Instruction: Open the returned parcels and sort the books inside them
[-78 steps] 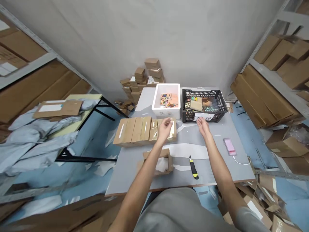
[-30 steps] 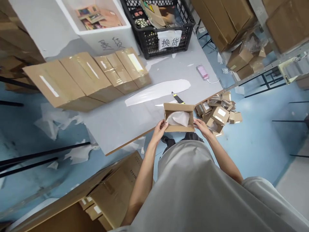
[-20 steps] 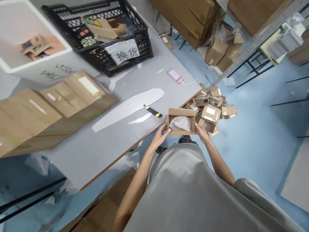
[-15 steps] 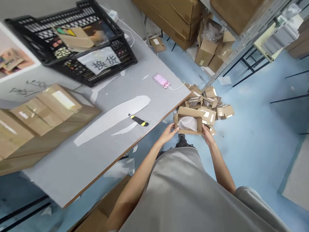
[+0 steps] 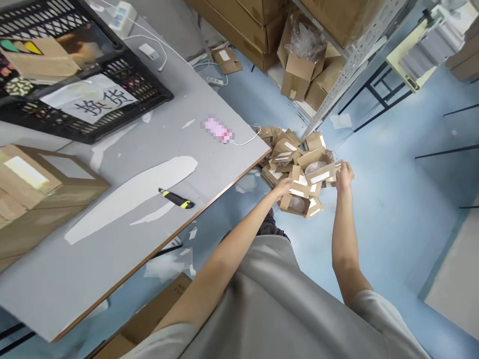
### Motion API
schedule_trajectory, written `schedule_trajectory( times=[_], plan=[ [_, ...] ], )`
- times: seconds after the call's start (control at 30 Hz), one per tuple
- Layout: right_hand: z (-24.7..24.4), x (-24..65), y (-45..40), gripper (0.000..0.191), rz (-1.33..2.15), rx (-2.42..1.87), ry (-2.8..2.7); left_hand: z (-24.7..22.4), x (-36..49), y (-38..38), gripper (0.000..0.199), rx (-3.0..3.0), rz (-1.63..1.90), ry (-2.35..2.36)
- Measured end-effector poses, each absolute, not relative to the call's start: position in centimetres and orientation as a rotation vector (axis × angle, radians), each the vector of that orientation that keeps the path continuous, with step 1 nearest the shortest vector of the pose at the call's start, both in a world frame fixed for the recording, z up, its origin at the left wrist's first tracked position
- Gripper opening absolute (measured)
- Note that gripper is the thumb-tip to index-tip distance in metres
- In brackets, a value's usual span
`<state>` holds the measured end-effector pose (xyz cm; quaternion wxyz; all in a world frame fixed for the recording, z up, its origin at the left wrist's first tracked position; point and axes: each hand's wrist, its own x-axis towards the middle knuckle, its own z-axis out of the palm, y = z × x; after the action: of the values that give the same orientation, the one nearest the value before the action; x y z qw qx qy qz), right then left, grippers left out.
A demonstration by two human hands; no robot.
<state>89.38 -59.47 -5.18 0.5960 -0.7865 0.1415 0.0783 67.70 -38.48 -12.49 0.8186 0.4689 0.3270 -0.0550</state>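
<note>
An open cardboard box [image 5: 318, 167] with pale wrapping inside lies on the heap of small cardboard boxes [image 5: 286, 149] on the floor. My left hand [image 5: 283, 188] is over the near left side of the heap, its fingers stretched forward and apart from that box. To the box's right is my right hand [image 5: 345, 175], with loosely bent fingers and nothing visible in it. Another open box [image 5: 295, 203] with pale wrapping sits at the near edge of the heap.
The grey table [image 5: 123, 249] at left bears a utility knife [image 5: 175, 198], a black crate [image 5: 149, 94] and cardboard boxes [image 5: 48, 174]. A metal shelf post [image 5: 329, 99] rises behind the heap. A yellow-topped stand [image 5: 407, 65] is at the far right.
Both hands held the open box by its ends before; now it lies on the heap and the hands have spread apart. The view has shifted to the right.
</note>
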Motion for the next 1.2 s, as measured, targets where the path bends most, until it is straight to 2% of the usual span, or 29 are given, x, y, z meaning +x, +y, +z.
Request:
schedule_trajectory(
  times=[0.2,0.4,0.53,0.7,0.87,1.0,1.2],
  plan=[
    [-9.2,85.5,-53.7,0.049,0.55,-1.748,0.22,-11.8,55.7,-32.5,0.045,0.924,-0.098,1.029],
    [-11.4,78.6,-47.4,0.052,0.893,-1.696,0.006,-9.3,41.0,-29.3,0.041,0.716,0.229,1.381],
    [-11.6,74.5,-41.4,0.057,1.136,-1.636,-0.191,-7.4,33.6,-29.1,0.038,0.589,0.47,1.456],
    [-9.6,67.4,-32.9,0.06,1.353,-1.634,-0.435,-6.0,27.0,-29.1,0.039,0.418,0.733,1.435],
    [-6.2,59.5,-26.7,0.062,1.466,-1.627,-0.654,-6.2,21.2,-27.5,0.029,0.341,0.833,1.401],
    [-4.0,53.4,-24.6,0.06,1.438,-1.629,-0.701,-6.3,16.6,-24.6,0.031,0.368,0.841,1.333],
    [-2.5,44.4,-24.6,0.061,1.377,-1.653,-0.59,-5.5,9.9,-19.5,0.045,0.471,0.832,1.212]
  ],
)
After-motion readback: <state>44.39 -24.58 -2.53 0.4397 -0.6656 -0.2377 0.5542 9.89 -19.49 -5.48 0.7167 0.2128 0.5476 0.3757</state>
